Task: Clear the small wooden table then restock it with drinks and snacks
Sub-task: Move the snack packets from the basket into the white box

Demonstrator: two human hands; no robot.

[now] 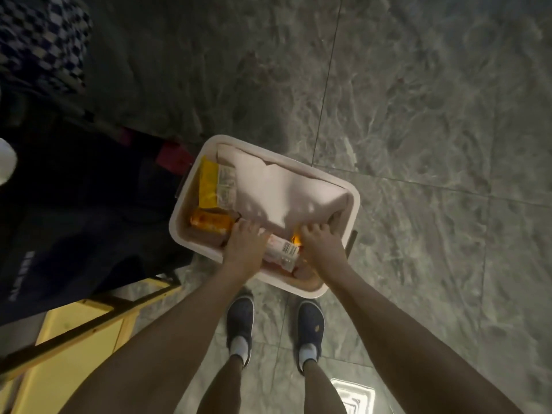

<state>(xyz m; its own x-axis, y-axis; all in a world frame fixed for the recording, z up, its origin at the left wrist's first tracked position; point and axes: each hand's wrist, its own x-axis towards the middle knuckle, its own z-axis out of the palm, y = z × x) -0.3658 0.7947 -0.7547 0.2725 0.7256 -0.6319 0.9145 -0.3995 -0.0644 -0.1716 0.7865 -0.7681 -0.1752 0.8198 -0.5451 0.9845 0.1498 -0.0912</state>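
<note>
Both hands, the left hand [245,245] and right hand [321,245], reach curled into the cream rectangular plastic basket [355,201] with their hold hidden, so the loose orange snack packet [211,222] could slide out if it tips.

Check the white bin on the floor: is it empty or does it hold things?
It holds things. The white bin contains a pale bag, a yellow packet and an orange packet; both hands reach in.

Both hands reach into a white basket [191,204] on the grey floor [418,115]. The left hand [243,248] and right hand [321,245] rest palm-down on pale cloth [277,189]. A white packet [282,252] lies between them; an orange packet [210,222] sits just left of the left hand.
</note>
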